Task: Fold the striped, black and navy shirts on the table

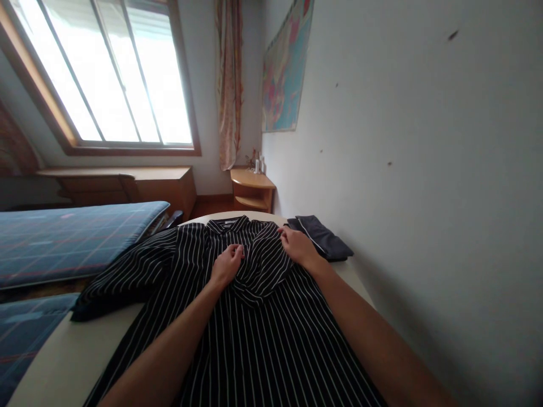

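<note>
A striped shirt (271,345) lies beneath the left hand (227,265) and right hand (297,246). Whether their curled fingers pinch its folded sleeve (267,265) is unclear.

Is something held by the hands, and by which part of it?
Whether anything is held cannot be told: the left hand is over the chest of the striped shirt, the right hand near its shoulder.

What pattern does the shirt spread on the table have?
Thin white stripes on black, seen in the head view's striped shirt.
</note>
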Motion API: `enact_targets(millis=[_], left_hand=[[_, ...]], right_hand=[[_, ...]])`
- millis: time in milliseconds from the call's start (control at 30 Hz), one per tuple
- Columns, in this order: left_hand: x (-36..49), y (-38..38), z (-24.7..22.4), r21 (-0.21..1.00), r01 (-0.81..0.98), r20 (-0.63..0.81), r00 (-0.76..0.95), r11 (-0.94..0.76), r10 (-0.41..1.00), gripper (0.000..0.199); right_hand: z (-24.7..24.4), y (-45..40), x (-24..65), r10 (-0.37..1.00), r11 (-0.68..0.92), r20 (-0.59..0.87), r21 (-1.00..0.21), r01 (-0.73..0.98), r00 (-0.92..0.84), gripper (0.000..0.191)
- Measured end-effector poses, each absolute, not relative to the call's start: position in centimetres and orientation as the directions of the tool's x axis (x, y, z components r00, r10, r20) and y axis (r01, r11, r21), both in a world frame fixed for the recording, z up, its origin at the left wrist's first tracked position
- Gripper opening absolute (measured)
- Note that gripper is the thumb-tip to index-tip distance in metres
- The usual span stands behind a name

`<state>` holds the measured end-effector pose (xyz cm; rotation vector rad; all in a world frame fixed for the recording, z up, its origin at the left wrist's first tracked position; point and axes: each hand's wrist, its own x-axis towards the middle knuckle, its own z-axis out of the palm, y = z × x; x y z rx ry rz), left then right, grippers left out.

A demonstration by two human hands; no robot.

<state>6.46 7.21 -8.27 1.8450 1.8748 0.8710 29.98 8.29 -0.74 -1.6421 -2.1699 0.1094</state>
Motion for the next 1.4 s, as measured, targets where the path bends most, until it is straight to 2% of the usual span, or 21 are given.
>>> enact_targets(millis=[67,200,333,500,600,767,1000,1300,1400], left_hand=[[6.7,7.1,-8.2,0.598,0.799,0.166,-0.046,-0.063,0.985,0.04],[7.0,6.9,-8.1,0.496,0.862,0.173,0.013,-0.099,0.985,0.045],[6.8,6.9,-8.1,0.438,0.894,0.167,0.025,-0.097,0.986,0.044],[6.8,6.8,-8.5,0.37,0.92,0.202,0.059,-0.132,0.978,0.041],[7.2,6.4,-8.9,0.335,0.924,0.244,0.102,-0.183,0.964,0.04],[7.8,5.7,-9.2,0.286,0.91,0.357,0.19,-0.301,0.914,0.037],[8.0,5.5,-8.8,0.351,0.877,0.39,0.181,-0.327,0.903,0.035],[6.6,6.3,-8.2,0.616,0.744,0.285,0.094,-0.258,0.954,0.051],[6.5,6.3,-8.3,0.663,0.708,0.285,0.064,-0.245,0.956,0.053]], right_hand=[[-1.6,8.6,30.7,0.96,0.213,0.22,-0.172,0.962,-0.174,0.038],[-2.9,8.4,32.0,0.977,0.186,0.104,-0.017,0.982,-0.184,0.048],[-3.5,8.0,32.7,0.98,0.197,0.023,-0.004,0.98,-0.197,0.053],[-2.8,7.6,32.5,0.988,0.113,0.11,-0.017,0.993,-0.111,0.036],[-2.1,7.3,32.3,0.982,0.036,0.183,0.018,0.999,-0.039,0.037],[-1.9,7.5,31.8,0.988,0.038,0.143,0.1,0.994,-0.053,0.04],[-3.0,11.9,29.2,0.976,0.127,0.177,0.018,0.992,-0.129,0.043],[-5.7,19.6,25.1,0.963,0.26,0.079,-0.047,0.964,-0.256,0.043],[-6.7,21.3,24.3,0.976,0.218,0.042,-0.066,0.974,-0.215,0.048]])
